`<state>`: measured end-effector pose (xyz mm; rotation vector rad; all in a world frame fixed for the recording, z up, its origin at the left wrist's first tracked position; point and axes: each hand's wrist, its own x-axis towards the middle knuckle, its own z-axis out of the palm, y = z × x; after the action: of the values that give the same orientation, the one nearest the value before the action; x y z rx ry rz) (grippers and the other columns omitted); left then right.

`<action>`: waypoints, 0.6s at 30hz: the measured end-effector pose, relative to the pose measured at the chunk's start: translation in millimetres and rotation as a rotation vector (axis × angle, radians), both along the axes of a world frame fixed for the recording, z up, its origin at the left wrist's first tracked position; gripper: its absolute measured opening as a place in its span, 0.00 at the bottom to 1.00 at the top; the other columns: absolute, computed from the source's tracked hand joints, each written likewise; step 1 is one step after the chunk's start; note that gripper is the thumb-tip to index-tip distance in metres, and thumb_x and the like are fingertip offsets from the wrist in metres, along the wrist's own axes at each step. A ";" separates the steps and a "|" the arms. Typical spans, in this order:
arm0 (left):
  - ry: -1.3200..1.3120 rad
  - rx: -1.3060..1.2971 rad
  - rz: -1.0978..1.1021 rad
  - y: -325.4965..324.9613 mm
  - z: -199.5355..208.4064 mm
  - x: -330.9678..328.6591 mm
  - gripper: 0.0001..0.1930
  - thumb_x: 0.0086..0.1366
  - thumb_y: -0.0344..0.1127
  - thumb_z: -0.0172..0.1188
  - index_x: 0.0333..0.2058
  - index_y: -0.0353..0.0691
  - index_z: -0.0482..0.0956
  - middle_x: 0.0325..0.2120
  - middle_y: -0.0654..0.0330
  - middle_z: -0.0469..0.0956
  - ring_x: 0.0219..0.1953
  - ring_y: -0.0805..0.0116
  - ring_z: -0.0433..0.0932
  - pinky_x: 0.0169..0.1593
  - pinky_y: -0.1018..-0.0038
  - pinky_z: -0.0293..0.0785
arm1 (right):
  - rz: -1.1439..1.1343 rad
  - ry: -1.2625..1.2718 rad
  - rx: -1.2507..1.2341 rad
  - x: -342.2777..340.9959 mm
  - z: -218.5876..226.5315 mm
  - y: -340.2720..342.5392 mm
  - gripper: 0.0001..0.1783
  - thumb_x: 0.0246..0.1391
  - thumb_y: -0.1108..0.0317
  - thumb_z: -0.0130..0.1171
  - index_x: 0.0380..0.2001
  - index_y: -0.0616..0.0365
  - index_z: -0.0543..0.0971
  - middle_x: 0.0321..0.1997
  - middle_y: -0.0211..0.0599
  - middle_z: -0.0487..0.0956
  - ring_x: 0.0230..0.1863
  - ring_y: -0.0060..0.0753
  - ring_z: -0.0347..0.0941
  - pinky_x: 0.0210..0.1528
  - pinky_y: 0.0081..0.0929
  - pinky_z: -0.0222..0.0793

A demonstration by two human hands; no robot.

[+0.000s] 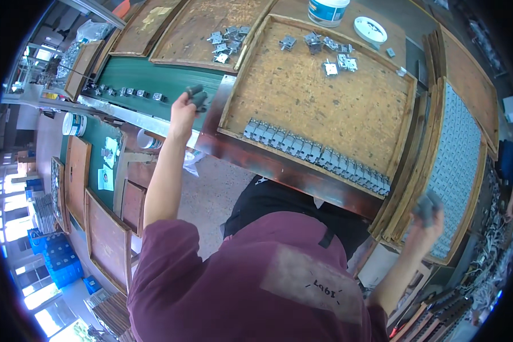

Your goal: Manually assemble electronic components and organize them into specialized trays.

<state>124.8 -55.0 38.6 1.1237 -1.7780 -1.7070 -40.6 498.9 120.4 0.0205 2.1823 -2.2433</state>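
My left hand [183,114] hovers over the green conveyor belt [182,81], its fingertips wrapped in dark covers. Those fingers are apart, and I see nothing held between them. My right hand [426,225] is smeared by motion beside the right-hand tray of closely packed grey parts [455,145]; its fingertips are dark too, and whether they grip anything is unclear. Between my hands lies a shallow wooden tray [319,85]. Along its near edge runs a row of small metal parts [316,154]. Toward its far side sit several loose metal parts [345,61].
Small metal pieces [132,92] sit in a line on the belt. Beyond it, another wooden tray [182,43] carries a heap of metal parts [228,43]. A white and blue bucket [328,11] and a round white lid [370,31] are at the back. Stacked trays flank my right side.
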 end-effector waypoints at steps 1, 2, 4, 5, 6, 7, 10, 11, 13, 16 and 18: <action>0.003 0.080 -0.066 24.5 16.6 -8.0 0.20 0.62 0.22 0.56 0.54 0.35 0.75 0.44 0.57 0.81 0.40 0.70 0.80 0.37 0.77 0.75 | 0.090 -0.049 -0.019 3.8 2.1 -19.9 0.19 0.57 0.70 0.60 0.52 0.64 0.74 0.43 0.36 0.78 0.37 0.24 0.74 0.35 0.21 0.71; 0.128 0.190 -0.148 46.6 24.8 -11.5 0.21 0.61 0.23 0.59 0.54 0.35 0.75 0.46 0.56 0.80 0.41 0.69 0.80 0.41 0.76 0.76 | 0.182 -0.099 -0.038 5.6 5.7 -39.4 0.19 0.56 0.70 0.61 0.51 0.63 0.75 0.42 0.35 0.77 0.37 0.24 0.74 0.35 0.22 0.71; 0.313 0.372 -0.294 93.6 43.7 -19.6 0.22 0.60 0.24 0.63 0.54 0.35 0.75 0.48 0.55 0.79 0.44 0.69 0.80 0.47 0.75 0.77 | 0.281 -0.093 -0.014 11.9 8.8 -84.6 0.21 0.53 0.71 0.63 0.51 0.63 0.74 0.40 0.35 0.77 0.40 0.27 0.75 0.39 0.24 0.73; 0.374 0.444 -0.360 117.2 52.1 -25.1 0.23 0.59 0.23 0.63 0.54 0.34 0.75 0.49 0.55 0.79 0.45 0.69 0.80 0.49 0.74 0.77 | 0.370 -0.067 -0.007 16.1 6.8 -102.4 0.23 0.52 0.72 0.64 0.52 0.63 0.73 0.40 0.36 0.77 0.40 0.28 0.76 0.41 0.26 0.75; 0.389 0.437 -0.394 137.8 56.4 -27.5 0.22 0.59 0.22 0.64 0.54 0.35 0.75 0.47 0.58 0.80 0.44 0.69 0.80 0.49 0.74 0.77 | 0.467 -0.120 -0.065 22.9 9.8 -117.1 0.22 0.53 0.76 0.62 0.53 0.63 0.72 0.40 0.36 0.78 0.39 0.28 0.77 0.41 0.26 0.76; 0.405 0.434 -0.437 156.7 63.0 -29.3 0.22 0.59 0.22 0.64 0.53 0.36 0.76 0.44 0.60 0.81 0.43 0.70 0.80 0.48 0.75 0.77 | 0.565 -0.201 -0.049 30.6 16.5 -126.6 0.20 0.56 0.77 0.60 0.53 0.64 0.72 0.40 0.36 0.78 0.36 0.27 0.78 0.38 0.24 0.77; 0.416 0.468 -0.567 190.8 78.5 -32.4 0.22 0.57 0.21 0.65 0.52 0.36 0.78 0.45 0.63 0.78 0.48 0.71 0.77 0.51 0.75 0.74 | 0.682 0.500 0.682 39.3 31.3 -149.2 0.21 0.55 0.67 0.66 0.46 0.67 0.73 0.37 0.46 0.80 0.34 0.36 0.81 0.35 0.27 0.76; 0.410 0.416 -0.627 196.4 81.3 -33.1 0.22 0.57 0.22 0.65 0.52 0.36 0.78 0.46 0.63 0.76 0.50 0.71 0.76 0.52 0.74 0.74 | 0.672 0.595 0.731 40.6 28.1 -151.2 0.21 0.53 0.64 0.68 0.43 0.68 0.73 0.38 0.50 0.79 0.34 0.39 0.81 0.34 0.28 0.76; 0.392 0.445 -0.682 203.8 83.7 -35.4 0.21 0.58 0.22 0.64 0.52 0.34 0.78 0.47 0.63 0.73 0.52 0.71 0.74 0.54 0.73 0.72 | 0.645 0.567 0.627 41.8 26.3 -151.9 0.21 0.50 0.64 0.69 0.41 0.67 0.74 0.36 0.47 0.79 0.32 0.40 0.80 0.31 0.30 0.75; 0.468 0.479 -0.731 213.3 85.5 -36.9 0.20 0.59 0.20 0.62 0.52 0.35 0.77 0.49 0.62 0.72 0.52 0.71 0.74 0.54 0.73 0.72 | 0.624 0.685 0.693 40.2 27.0 -146.1 0.20 0.46 0.67 0.70 0.38 0.67 0.75 0.32 0.44 0.76 0.30 0.41 0.78 0.29 0.32 0.73; 0.344 0.244 -0.809 218.1 91.6 -37.2 0.21 0.60 0.18 0.59 0.53 0.35 0.76 0.51 0.60 0.70 0.51 0.70 0.73 0.54 0.73 0.71 | 0.603 0.701 0.736 41.7 27.6 -143.2 0.19 0.43 0.69 0.70 0.37 0.66 0.75 0.31 0.44 0.75 0.30 0.42 0.77 0.29 0.33 0.72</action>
<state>87.5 163.1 130.2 0.1135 -1.9515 -2.4307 1.1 355.7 148.0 -1.3645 2.6535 -1.1281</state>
